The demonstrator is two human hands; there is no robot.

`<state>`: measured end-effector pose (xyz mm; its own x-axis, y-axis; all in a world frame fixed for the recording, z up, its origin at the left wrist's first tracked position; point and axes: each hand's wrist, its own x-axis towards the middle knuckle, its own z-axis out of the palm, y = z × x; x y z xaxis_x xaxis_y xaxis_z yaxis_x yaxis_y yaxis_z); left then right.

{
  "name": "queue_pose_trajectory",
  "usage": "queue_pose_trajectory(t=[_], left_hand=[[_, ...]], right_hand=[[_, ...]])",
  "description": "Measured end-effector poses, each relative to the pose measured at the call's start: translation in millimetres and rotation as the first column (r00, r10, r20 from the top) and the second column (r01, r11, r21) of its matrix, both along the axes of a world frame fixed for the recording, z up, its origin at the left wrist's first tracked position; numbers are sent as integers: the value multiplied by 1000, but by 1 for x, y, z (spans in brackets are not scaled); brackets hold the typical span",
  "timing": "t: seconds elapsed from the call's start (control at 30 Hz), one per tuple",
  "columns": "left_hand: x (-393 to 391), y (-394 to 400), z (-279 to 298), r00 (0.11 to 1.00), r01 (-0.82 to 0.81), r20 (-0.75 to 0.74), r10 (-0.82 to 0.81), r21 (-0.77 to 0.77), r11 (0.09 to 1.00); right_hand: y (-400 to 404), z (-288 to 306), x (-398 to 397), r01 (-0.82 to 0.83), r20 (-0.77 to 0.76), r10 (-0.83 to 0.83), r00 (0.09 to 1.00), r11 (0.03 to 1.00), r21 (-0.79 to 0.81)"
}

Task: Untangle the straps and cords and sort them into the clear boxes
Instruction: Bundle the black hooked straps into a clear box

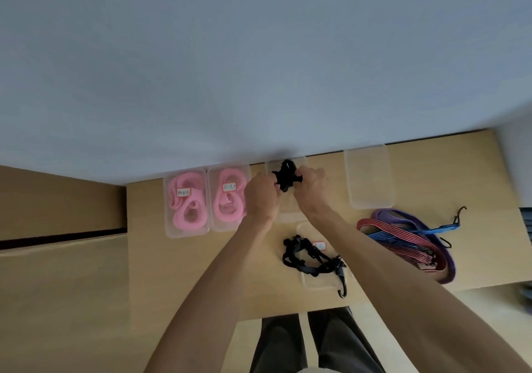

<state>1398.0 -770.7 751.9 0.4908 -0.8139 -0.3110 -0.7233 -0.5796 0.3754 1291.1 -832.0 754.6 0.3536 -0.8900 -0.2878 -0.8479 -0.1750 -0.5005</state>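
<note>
We see our left hand [260,197] and right hand [311,188] both gripping a black strap bundle [286,178] above a clear box [288,208]. Two boxes [186,230] hold pink straps [188,205].

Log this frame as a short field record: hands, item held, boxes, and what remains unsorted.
left hand: grips the bundled black strap
right hand: grips the same strap
held over: a clear plastic box at the table's far edge
filled boxes: two clear boxes with pink loops
empty box: clear plastic box on the right
unsorted: tangled black strap with hook; pile of red, blue and purple cords
</note>
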Motion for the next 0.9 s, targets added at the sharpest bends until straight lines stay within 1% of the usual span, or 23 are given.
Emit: queue_pose_trajectory(t=[0.13, 0.27, 0.53, 0.63, 0.73, 0.8, 0.9], left_hand=[[3, -4, -2, 1000, 0, 15, 0, -1, 1000], [6, -1, -6, 1000, -15, 17, 16, -29, 999], [3, 2, -8, 1000, -23, 15, 23, -28, 999], [-1, 12, 2, 998, -54, -15, 54, -74, 996], [-7, 28, 18, 997, -83, -18, 81, -124, 989], [-14, 41, 26, 996, -84, -20, 82, -113, 990], [-28, 57, 35, 995, -90, -53, 86, -77, 993]], right_hand=[[2, -6, 1, -105, -98, 89, 991, 978, -179], [2, -9, 1, -143, -133, 117, 984, 967, -212], [3, -7, 3, -124, -161, 102, 982, 983, -136], [11, 5, -2, -106, -114, 90, 989, 984, -143], [23, 19, -17, -102, -16, 101, 995, 979, -174], [28, 28, -31, -118, 34, 122, 992, 987, -109], [37, 33, -57, -197, -10, 198, 980, 979, 56]])
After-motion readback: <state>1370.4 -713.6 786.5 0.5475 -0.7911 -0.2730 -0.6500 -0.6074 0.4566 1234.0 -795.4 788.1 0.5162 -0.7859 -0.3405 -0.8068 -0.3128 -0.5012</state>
